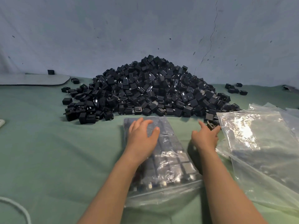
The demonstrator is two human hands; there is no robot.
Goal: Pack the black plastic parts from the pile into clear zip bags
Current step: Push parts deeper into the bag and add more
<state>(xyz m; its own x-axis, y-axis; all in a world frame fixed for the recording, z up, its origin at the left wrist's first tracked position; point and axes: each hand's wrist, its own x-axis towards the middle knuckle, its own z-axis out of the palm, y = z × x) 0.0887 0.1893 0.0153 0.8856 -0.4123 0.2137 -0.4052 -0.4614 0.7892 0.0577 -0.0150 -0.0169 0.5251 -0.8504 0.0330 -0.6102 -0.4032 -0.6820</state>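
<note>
A blue-grey wall [97, 29] fills the top of my view, scuffed and cracked toward 1 o'clock. Below it a green cloth [48, 143] covers the work surface, with wide open room from 8 to 10 o'clock.

The pile of black plastic parts [150, 91] sits at 12 o'clock against the wall, and its near edge stops just short of the hands. Any markings on the parts are too small for me to read.

At 3 o'clock lies a stack of empty clear zip bags [258, 143]. Its far left corner touches the foot of the pile.

At centre a filled zip bag [169, 167] lies flat, with parts in rows inside. Only a narrow strip of cloth separates its far edge from the pile.

The left hand [142, 136] rests on the far end of the filled bag, fingers spread and relaxed, grasping nothing. The right hand [205, 136] is in the gap between the two lots of bags, fingers stretched out. Its fingertips are at a loose part [212, 126] on the pile's edge, not closed around it.

A grey mat [32, 79] lies at 10 o'clock. A white cable [16, 207] curls at 8 o'clock. A few stray parts [234, 89] sit at 2 o'clock, apart from the pile.
</note>
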